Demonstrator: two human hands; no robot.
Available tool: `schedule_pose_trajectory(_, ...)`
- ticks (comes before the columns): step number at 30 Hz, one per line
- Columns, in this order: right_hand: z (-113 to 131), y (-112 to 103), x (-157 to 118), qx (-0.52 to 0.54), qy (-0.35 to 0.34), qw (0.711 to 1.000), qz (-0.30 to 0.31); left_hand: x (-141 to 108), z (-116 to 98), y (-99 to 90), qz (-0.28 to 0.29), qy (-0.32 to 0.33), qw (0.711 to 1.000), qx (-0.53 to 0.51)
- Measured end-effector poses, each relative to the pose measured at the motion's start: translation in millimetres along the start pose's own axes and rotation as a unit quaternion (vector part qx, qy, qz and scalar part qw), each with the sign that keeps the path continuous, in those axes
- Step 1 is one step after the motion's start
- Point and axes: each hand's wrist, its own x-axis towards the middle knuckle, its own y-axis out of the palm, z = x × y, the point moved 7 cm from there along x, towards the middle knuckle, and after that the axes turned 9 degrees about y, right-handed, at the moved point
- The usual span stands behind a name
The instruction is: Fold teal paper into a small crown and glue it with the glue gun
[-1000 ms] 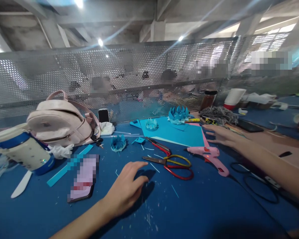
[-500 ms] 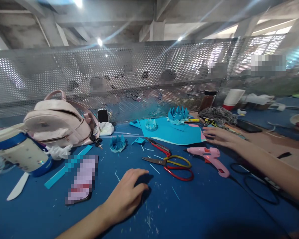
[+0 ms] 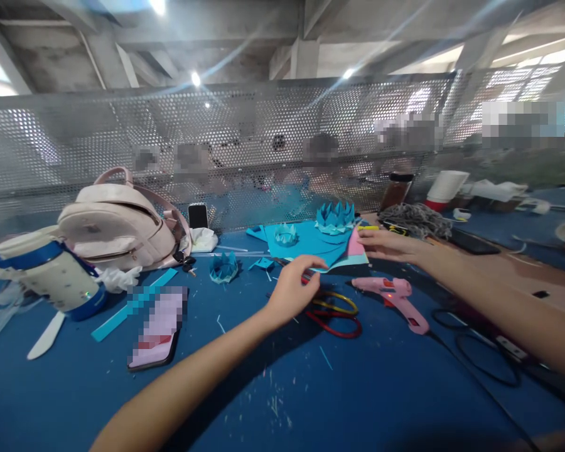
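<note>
My left hand [image 3: 295, 285] is over the scissors [image 3: 336, 314] with its fingers apart and curved, holding nothing; it covers part of their blades. At the right edge of the blue paper sheets [image 3: 311, 242], my right hand [image 3: 386, 243] has its fingers closed on the paper, where a pink sheet [image 3: 355, 247] shows beneath. A large blue folded paper crown [image 3: 335, 218] and a smaller pale one [image 3: 286, 235] rest on the sheets. Another blue crown [image 3: 224, 268] lies to the left. The pink glue gun [image 3: 395, 295] lies below my right hand.
A pink backpack [image 3: 117, 223], a blue and white cup [image 3: 51, 273], a purple-screened phone [image 3: 160, 329] and a blue strip [image 3: 122, 314] are at the left. Grey yarn [image 3: 414, 220] lies back right. A perforated metal screen [image 3: 245, 150] stands behind.
My left hand has moved forward and right to the scissors. My right hand has moved left and now holds the paper edge, which is lifted and bent, showing more pink.
</note>
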Motion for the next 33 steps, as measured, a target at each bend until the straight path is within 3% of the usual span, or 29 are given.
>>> schedule_pose_trajectory(4, 10.7, 20.6, 12.5, -0.038, 0.014, 0.998, 0.041, 49.0, 41.4, 29.4, -0.048, -0.003, 0.999, -0.006)
schedule_pose_trajectory(7, 19.7, 37.9, 17.2, -0.071, 0.017, 0.995, 0.073, 63.7, 65.9, 45.8, -0.061, -0.005, 0.998, -0.007)
schedule_pose_trajectory(12, 24.6, 50.2, 18.4, -0.096, 0.013, 0.989, 0.107, 60.0, 91.0, 55.6, -0.054, -0.02, 0.998, -0.019)
schedule_pose_trajectory(24, 16.7, 50.6, 12.4, -0.094, 0.0, 0.989, 0.112, 58.2, 111.4, 58.0, -0.023, -0.045, 0.997, -0.058)
schedule_pose_trajectory(29, 15.3, 47.8, 8.8, -0.096, 0.0, 0.989, 0.109, 57.1, 132.5, 56.6, -0.044, -0.081, 0.995, -0.041)
schedule_pose_trajectory(33, 13.8, 48.0, 7.4, -0.099, 0.003, 0.99, 0.101, 56.3, 136.9, 55.0, -0.066, -0.084, 0.994, -0.018)
